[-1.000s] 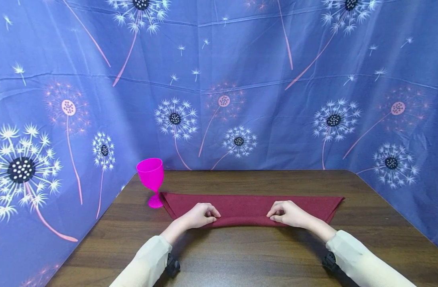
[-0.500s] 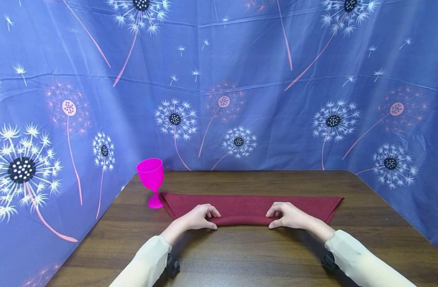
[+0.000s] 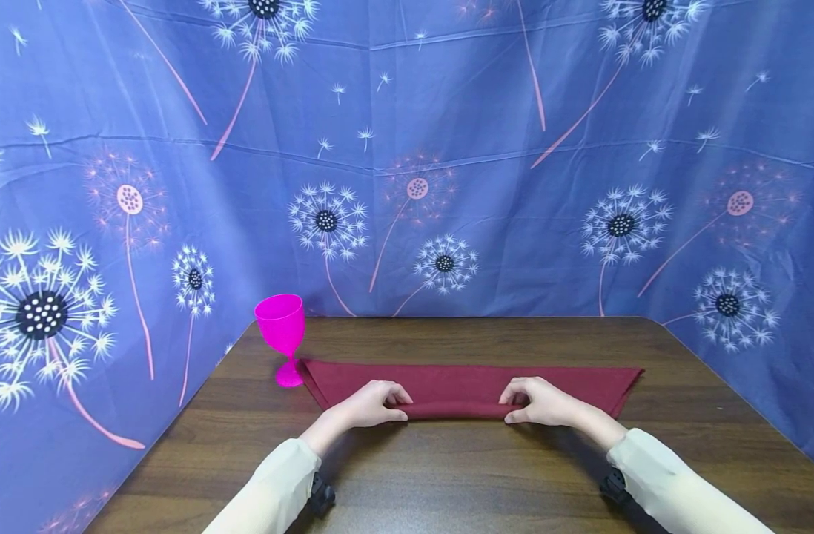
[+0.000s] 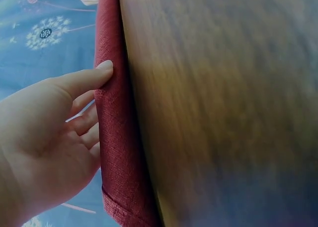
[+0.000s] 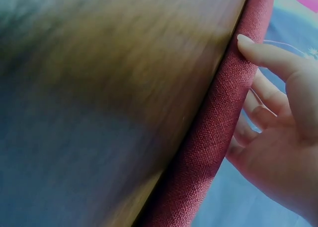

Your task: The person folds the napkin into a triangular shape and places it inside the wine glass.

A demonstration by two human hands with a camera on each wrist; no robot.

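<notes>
A dark red cloth napkin (image 3: pixel 454 383) lies across the table, its near edge folded over into a thick roll. My left hand (image 3: pixel 369 404) grips this roll left of its middle, and my right hand (image 3: pixel 543 402) grips it on the right. In the left wrist view the thumb of the left hand (image 4: pixel 44 113) touches the near face of the napkin (image 4: pixel 121 137), with the fingers going over behind it. The right wrist view has the right hand (image 5: pixel 285 103) likewise, thumb on the front of the roll (image 5: pixel 213 122). The fingertips are hidden behind the cloth.
A bright pink goblet (image 3: pixel 282 334) stands upright at the back left, close against the napkin's left corner. The brown wooden table (image 3: pixel 434 482) extends in front of the cloth. Behind and beside it hangs a blue curtain (image 3: pixel 514 245) with dandelion prints.
A second ago both thumbs were close to the fingertips. They then spread down, away from the fingers, and now lie against the front of the roll. The goblet stays put.
</notes>
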